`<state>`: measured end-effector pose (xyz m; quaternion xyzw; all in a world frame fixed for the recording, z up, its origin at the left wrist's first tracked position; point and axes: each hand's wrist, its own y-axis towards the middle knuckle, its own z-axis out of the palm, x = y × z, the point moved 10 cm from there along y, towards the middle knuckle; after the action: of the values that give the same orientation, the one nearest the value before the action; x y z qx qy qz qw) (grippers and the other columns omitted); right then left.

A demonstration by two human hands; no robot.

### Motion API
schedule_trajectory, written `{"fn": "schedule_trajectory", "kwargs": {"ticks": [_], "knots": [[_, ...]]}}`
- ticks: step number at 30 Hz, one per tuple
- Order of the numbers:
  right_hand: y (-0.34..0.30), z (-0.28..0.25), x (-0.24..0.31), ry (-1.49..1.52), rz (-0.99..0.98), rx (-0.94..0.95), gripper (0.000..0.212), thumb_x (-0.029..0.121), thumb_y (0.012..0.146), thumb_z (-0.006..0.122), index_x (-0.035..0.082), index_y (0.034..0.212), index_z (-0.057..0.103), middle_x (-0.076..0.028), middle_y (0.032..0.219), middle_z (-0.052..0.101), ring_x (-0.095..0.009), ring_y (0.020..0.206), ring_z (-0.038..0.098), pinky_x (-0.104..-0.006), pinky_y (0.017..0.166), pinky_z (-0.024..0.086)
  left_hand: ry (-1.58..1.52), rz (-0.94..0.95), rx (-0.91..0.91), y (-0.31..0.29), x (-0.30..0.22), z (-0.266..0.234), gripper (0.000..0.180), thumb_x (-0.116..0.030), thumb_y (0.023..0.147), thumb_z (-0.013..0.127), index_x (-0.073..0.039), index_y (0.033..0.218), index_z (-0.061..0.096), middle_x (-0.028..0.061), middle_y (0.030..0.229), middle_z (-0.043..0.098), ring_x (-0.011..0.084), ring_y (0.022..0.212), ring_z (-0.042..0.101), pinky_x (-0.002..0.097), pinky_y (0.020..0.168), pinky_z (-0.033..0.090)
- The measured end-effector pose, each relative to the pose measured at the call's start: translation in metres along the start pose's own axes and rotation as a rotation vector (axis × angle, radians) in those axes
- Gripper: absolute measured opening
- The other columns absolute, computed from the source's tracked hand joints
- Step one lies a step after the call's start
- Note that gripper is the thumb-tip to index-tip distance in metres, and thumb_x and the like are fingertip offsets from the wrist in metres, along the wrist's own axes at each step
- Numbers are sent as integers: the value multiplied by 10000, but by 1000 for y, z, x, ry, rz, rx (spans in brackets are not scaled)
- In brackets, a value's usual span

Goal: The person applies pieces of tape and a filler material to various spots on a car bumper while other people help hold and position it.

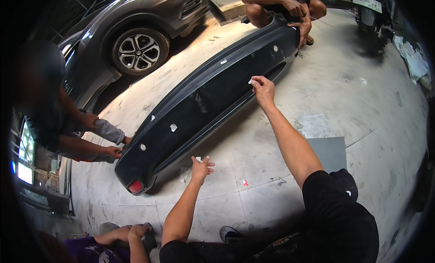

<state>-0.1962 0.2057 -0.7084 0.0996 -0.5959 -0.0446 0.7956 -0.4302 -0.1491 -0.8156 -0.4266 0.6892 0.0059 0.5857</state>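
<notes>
On the floor (376, 113) lies a dark car bumper (213, 93); nearby, the right hand (263, 91) pinches a white scrap (250, 81), the left hand (199, 170) another scrap (198, 159). Slackening fingers could drop either.

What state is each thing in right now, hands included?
Right hand: pinching a small white piece over the bumper's edge.
Left hand: fingers partly spread, white scrap at the fingertips.
Bumper: scuffed mid-face, white bits stuck on.
Red reflector: in place at the bumper's end.
Car: standing, wheel mounted.
Grey sheet: flat on the floor.
</notes>
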Motion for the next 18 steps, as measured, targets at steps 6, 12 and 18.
{"fn": "schedule_trajectory", "kwargs": {"ticks": [6, 12, 18], "knots": [[26, 24, 21, -204, -200, 19, 190, 59, 822, 669, 41, 1011, 663, -95, 722, 661, -193, 665, 639, -335, 658, 500, -466, -29, -6, 42, 11, -32, 1116, -809, 762, 493, -46, 1479, 108, 207, 1255, 543, 268, 893, 669, 347, 645, 498], [42, 72, 51, -420, -315, 172, 79, 91, 837, 668, 38, 879, 627, -146, 766, 658, -309, 737, 650, -388, 683, 495, -932, 227, 78, 60, -21, -50, 1045, -885, 681, 451, -84, 1345, 351, 128, 1172, 508, 297, 1016, 611, 367, 652, 479], [61, 93, 70, -708, -432, 207, 79, 126, 870, 626, 64, 909, 595, -162, 843, 660, -371, 850, 636, -451, 727, 486, -1123, 260, -32, 62, -34, -49, 1108, -922, 604, 481, -120, 1360, 370, 129, 1272, 481, 372, 1044, 579, 374, 676, 463]]}}
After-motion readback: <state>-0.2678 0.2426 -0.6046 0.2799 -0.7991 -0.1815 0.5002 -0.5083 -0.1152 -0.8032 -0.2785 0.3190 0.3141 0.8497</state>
